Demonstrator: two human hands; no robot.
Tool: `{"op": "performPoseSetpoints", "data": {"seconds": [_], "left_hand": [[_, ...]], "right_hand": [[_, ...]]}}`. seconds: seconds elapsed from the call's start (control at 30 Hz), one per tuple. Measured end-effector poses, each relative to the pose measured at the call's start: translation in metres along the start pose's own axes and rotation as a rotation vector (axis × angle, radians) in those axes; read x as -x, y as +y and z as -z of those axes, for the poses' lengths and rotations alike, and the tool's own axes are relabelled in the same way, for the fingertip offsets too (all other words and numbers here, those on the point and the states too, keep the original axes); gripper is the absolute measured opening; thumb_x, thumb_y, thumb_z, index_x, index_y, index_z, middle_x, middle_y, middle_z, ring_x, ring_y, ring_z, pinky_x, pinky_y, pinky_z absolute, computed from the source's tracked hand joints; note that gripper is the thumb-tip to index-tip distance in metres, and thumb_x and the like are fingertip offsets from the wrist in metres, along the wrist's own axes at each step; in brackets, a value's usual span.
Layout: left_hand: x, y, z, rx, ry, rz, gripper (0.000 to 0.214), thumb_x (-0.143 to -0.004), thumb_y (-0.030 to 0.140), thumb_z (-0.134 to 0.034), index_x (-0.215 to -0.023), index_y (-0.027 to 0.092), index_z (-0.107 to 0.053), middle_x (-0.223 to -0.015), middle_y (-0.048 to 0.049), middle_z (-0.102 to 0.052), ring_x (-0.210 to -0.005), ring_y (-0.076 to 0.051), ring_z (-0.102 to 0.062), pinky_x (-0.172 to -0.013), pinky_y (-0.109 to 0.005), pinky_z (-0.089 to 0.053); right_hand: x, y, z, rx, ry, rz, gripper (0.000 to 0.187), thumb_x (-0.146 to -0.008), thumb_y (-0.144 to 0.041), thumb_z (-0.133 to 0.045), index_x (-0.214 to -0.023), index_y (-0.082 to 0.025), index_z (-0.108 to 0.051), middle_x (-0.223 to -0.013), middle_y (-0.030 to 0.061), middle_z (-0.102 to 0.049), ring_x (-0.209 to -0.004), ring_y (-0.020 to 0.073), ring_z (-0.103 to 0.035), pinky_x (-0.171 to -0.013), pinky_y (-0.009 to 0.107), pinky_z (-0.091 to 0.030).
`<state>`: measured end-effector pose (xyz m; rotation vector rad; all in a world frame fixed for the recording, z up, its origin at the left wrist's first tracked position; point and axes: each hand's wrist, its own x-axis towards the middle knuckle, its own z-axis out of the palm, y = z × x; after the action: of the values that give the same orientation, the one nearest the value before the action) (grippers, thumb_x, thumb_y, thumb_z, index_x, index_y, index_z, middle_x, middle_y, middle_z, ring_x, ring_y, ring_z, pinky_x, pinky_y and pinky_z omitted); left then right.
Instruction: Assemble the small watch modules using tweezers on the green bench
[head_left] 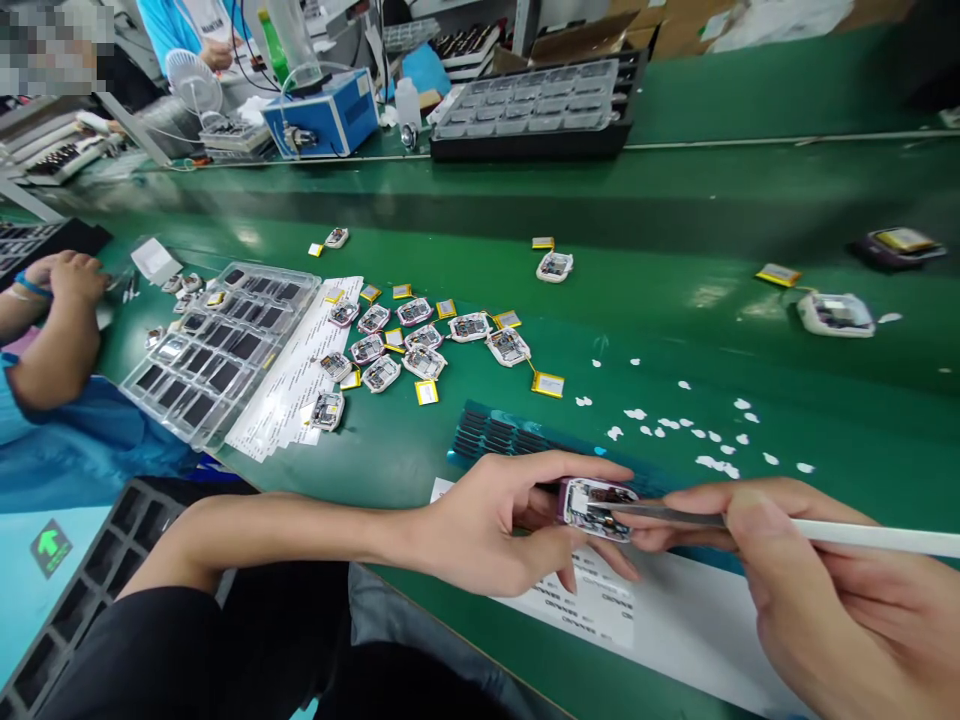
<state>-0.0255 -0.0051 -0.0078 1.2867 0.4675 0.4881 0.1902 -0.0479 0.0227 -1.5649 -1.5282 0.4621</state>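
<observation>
My left hand [495,525] grips a small open watch-like case [598,508] by its edges, with a white inner frame and a circuit board facing up. In my right hand [810,580] are slim pointed tweezers [675,514] with a pale rear end, their tip on the board inside the case. Beneath my hands lie a sheet of printed white labels [592,600] and a blue sheet with black strips [495,435]. Left of these sit several similar open cases [424,362] with yellow-edged battery cells [548,384] wired to some of them.
White scraps [667,423] are scattered beyond my right hand. A clear compartment tray [225,350] stands at left, near a co-worker's hands [71,285]. At the back are a blue box-shaped device [322,115] and a black tray [532,148] holding clear trays.
</observation>
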Motion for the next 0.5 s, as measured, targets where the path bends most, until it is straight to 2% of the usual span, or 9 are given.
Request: {"op": "performPoseSetpoints", "data": {"seconds": [0.27,0.4,0.5], "left_hand": [[0.002,0.001,-0.001,0.021,0.024,-0.004,0.061,-0.104,0.022,-0.056,-0.162,0.015,-0.041,-0.120,-0.0182,-0.078,-0.118,-0.031,-0.080,-0.072,-0.028,-0.068],[0.004,0.006,-0.001,0.042,0.026,0.004,0.060,-0.104,0.025,-0.056,-0.161,0.014,-0.042,-0.119,-0.0179,-0.079,-0.120,-0.032,-0.080,-0.075,-0.028,-0.069],[0.004,0.009,-0.002,0.057,0.026,0.002,0.060,-0.103,0.023,-0.055,-0.161,0.014,-0.043,-0.119,-0.0181,-0.079,-0.120,-0.032,-0.080,-0.074,-0.028,-0.069]], "right_hand": [[0.003,-0.003,-0.003,-0.017,0.001,0.022,0.048,-0.103,-0.057,-0.056,-0.068,-0.036,-0.080,-0.071,-0.0001,-0.078,-0.058,0.0175,-0.075,-0.052,0.022,-0.062],[0.008,-0.001,-0.003,-0.021,-0.055,-0.001,0.049,-0.105,-0.056,-0.052,-0.070,-0.038,-0.080,-0.074,0.0012,-0.079,-0.058,0.0185,-0.074,-0.059,0.028,-0.065],[0.010,0.005,-0.006,-0.073,-0.009,-0.007,0.053,-0.105,-0.061,-0.051,-0.066,-0.037,-0.078,-0.066,0.0024,-0.074,-0.046,0.0182,-0.065,-0.055,0.032,-0.063]]}}
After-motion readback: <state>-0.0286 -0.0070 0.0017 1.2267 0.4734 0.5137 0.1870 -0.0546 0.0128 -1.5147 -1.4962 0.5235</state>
